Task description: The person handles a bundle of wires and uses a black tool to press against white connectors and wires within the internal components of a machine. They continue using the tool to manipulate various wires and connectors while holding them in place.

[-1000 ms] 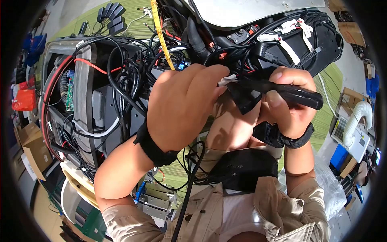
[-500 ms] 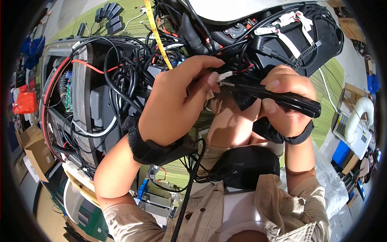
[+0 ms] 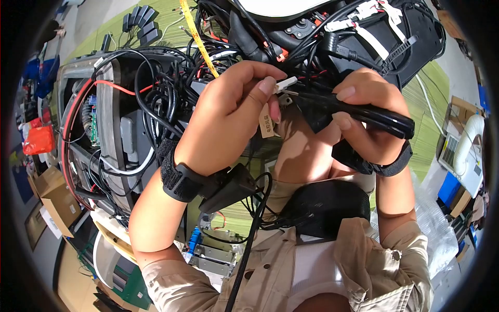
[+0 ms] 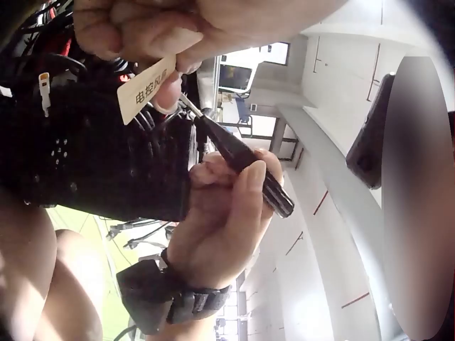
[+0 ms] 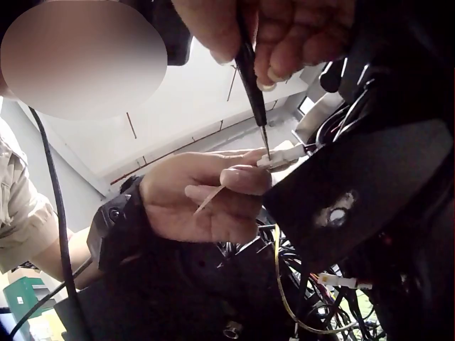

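Between thumb and fingers, the left hand (image 3: 223,117) pinches a small white connector (image 3: 286,83), with a paper label (image 3: 266,125) hanging under the fingers. The label (image 4: 146,88) carries printed characters in the left wrist view. A black-handled tool (image 3: 382,119) with a thin metal tip lies in the grip of the right hand (image 3: 371,114), thumb on one side and fingers on the other. In the right wrist view the tool's metal tip (image 5: 264,138) meets the end of the white connector (image 5: 283,158), held by the left hand (image 5: 206,195).
Bundled black cables (image 3: 163,93) fill an opened grey housing (image 3: 112,114) at the left. A yellow tape (image 3: 196,39) hangs down near the cables. White connectors (image 3: 366,41) and a black panel (image 3: 416,57) are at upper right. A cardboard box (image 3: 58,200) stands far left.
The left hand has turned, bringing the white connector and its label into clearer view. Both hands have shifted slightly upward in the head view, and the right hand still grips the tool.
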`<state>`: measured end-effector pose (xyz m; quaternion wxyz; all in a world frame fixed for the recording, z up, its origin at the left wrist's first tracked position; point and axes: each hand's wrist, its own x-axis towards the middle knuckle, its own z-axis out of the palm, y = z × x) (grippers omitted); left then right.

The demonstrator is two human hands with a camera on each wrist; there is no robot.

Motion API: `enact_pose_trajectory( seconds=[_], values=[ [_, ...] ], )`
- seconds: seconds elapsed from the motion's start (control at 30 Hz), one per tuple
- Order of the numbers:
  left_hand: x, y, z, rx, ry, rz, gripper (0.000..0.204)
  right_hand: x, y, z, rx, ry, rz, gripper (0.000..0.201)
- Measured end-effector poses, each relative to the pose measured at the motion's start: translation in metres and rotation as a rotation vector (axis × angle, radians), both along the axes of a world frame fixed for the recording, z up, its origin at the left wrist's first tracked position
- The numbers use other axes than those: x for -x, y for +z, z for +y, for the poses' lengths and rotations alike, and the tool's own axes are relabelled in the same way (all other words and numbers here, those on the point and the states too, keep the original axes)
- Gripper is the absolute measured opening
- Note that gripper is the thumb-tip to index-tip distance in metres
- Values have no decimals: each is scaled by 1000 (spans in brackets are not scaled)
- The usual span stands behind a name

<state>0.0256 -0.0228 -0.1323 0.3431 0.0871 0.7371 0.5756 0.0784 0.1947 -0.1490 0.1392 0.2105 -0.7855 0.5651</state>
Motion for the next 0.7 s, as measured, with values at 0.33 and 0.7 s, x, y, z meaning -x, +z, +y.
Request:
enact_pose_trajectory(
  seconds=[0.33, 0.7],
  values=[
    [-2, -4, 1, -74, -18, -100, 28, -5, -3, 6, 28, 35, 5, 30],
    [-2, -6, 2, -119, -29, -87, 25, -6, 0, 8, 62, 13, -86, 28]
  ],
)
